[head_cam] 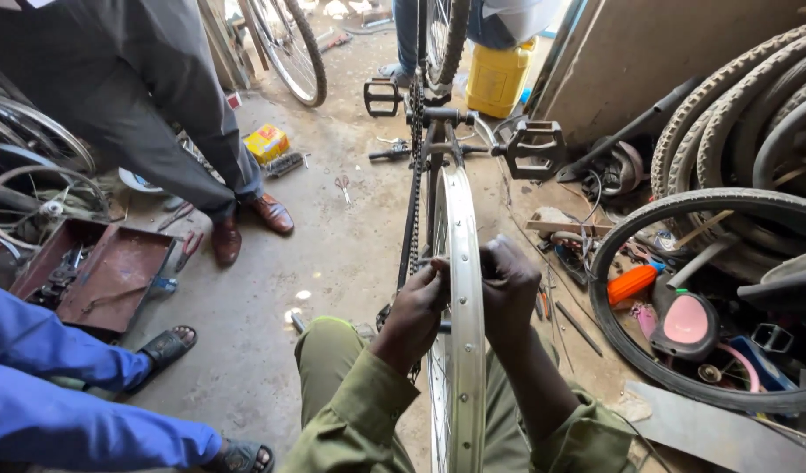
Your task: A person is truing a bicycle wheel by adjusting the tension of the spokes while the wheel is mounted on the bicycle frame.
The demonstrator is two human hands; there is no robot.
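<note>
Wheel: the bare silver metal bicycle rim (462,289) stands edge-on in an upturned bicycle frame, straight ahead of the person and between the knees.
Left hand: the left hand (418,307) is at the rim's left side by the hub, fingers (438,278) curled tight around something small there; what it is cannot be made out.
Right hand: the right hand (508,285) is clenched against the rim's right side, fingers folded in; the rim hides what they pinch.
Hidden: the hub and axle sit behind both hands; the rim's lower arc is cut off by the bottom edge.
Drive parts: the black chain (413,166) runs up the left of the rim to two black pedals (532,149).
Left side: an open rust-red metal toolbox (96,271) lies on the dusty concrete floor (333,254); a standing person's brown leather shoes (245,226) and a blue-sleeved arm (61,385) crowd that edge.
Right side: a black tyred wheel (709,298) and stacked tyres (744,96) close it in.
Room: bare floor lies left of the rim.
</note>
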